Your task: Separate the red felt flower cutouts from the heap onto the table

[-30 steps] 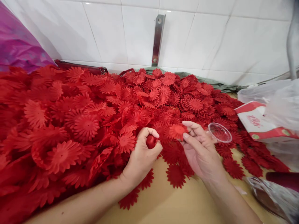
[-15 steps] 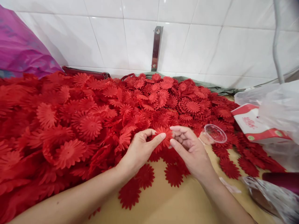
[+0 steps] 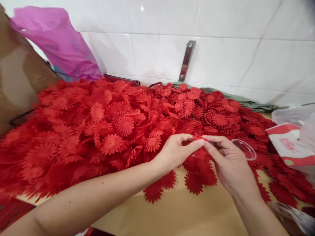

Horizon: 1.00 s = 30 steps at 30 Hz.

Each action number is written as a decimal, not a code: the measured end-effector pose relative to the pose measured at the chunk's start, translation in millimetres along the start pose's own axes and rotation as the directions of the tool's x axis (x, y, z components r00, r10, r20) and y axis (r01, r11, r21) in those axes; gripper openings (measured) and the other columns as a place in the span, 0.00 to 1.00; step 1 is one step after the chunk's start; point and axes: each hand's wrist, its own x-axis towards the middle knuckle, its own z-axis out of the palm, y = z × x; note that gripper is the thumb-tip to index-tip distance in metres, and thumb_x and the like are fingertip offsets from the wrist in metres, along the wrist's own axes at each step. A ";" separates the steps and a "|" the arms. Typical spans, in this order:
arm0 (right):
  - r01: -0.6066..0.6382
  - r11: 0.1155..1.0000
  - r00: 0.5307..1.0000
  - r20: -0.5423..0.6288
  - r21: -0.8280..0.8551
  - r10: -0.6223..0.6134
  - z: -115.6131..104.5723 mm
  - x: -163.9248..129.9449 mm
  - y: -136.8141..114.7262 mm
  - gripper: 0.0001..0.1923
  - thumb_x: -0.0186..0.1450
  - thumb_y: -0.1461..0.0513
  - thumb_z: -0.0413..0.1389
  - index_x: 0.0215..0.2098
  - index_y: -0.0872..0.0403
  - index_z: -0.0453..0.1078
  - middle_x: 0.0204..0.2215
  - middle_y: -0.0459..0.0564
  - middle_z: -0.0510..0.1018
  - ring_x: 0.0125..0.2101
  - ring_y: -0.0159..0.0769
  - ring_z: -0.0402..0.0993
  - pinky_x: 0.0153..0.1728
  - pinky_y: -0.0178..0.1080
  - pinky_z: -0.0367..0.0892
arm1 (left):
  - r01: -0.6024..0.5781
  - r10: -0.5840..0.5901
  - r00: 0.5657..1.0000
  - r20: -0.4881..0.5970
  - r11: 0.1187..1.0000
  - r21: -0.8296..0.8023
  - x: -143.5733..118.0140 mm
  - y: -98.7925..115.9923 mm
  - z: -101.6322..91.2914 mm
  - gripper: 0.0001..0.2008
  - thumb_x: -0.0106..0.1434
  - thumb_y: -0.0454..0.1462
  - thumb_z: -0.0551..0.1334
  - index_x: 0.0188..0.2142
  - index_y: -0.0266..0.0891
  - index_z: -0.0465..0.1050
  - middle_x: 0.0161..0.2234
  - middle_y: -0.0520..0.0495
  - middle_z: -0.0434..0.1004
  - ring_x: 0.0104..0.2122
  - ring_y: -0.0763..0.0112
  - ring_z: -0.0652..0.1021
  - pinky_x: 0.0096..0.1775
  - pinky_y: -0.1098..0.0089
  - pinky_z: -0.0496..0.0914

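Note:
Between my two hands is a red artificial flower petal piece (image 3: 197,136) with a notched edge, seen nearly edge-on and partly covered by my fingers. My left hand (image 3: 175,151) pinches it from the left, thumb on top. From the right, my right hand (image 3: 230,160) has thumb and forefinger closed on its other side, the remaining fingers curled. A large heap of similar red petal pieces (image 3: 125,126) spreads behind and to the left of the hands. Several loose pieces, one a darker red petal piece (image 3: 194,183), lie on the tan table (image 3: 179,209) below them.
Right of my right hand sits a clear plastic cup (image 3: 246,151), partly hidden. A red-and-white box (image 3: 286,142) and a translucent bag (image 3: 290,114) stand farther right. At the left are a pink plastic bag (image 3: 61,42) and brown cardboard (image 3: 22,68). A metal bracket (image 3: 187,60) is on the tiled wall.
The view has swung left, showing the cardboard. My right thumb and forefinger, apart before, have closed on the petal piece, which has tipped from face-on to nearly edge-on.

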 end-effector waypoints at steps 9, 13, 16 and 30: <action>-0.166 0.915 0.975 -0.075 0.368 0.207 17.0 -9.7 -22.1 0.21 0.51 0.49 0.73 0.38 0.49 0.79 0.38 0.45 0.81 0.35 0.28 0.76 0.37 0.31 0.74 | -0.019 0.025 0.999 -0.029 0.981 0.196 1.1 25.7 -13.8 0.14 0.59 0.45 0.68 0.27 0.38 0.73 0.27 0.54 0.72 0.28 0.76 0.68 0.36 0.71 0.63; -0.177 0.914 0.964 -0.123 0.366 0.236 15.9 -13.4 -20.4 0.23 0.46 0.55 0.76 0.38 0.50 0.78 0.34 0.42 0.79 0.33 0.26 0.74 0.36 0.29 0.71 | 0.011 -0.001 0.996 -0.093 0.994 0.113 -3.8 17.1 3.3 0.15 0.58 0.46 0.69 0.26 0.38 0.72 0.25 0.55 0.69 0.27 0.76 0.66 0.36 0.71 0.62; -0.086 0.916 0.936 -0.283 0.391 0.209 4.4 -18.2 -19.0 0.21 0.46 0.57 0.75 0.35 0.51 0.75 0.32 0.40 0.77 0.31 0.25 0.73 0.34 0.30 0.70 | 0.038 -0.070 0.979 -0.189 0.984 -0.171 -16.3 -0.3 42.4 0.15 0.62 0.46 0.66 0.29 0.37 0.71 0.28 0.53 0.70 0.29 0.75 0.67 0.39 0.71 0.64; 0.173 0.962 0.868 -0.429 -0.214 -0.251 -16.2 -69.2 -26.6 0.11 0.66 0.55 0.63 0.42 0.51 0.72 0.38 0.47 0.77 0.38 0.33 0.76 0.41 0.38 0.68 | -0.088 0.127 0.977 -0.174 0.973 0.215 -8.9 -79.1 40.0 0.13 0.67 0.45 0.60 0.32 0.38 0.71 0.32 0.49 0.73 0.35 0.69 0.72 0.42 0.70 0.67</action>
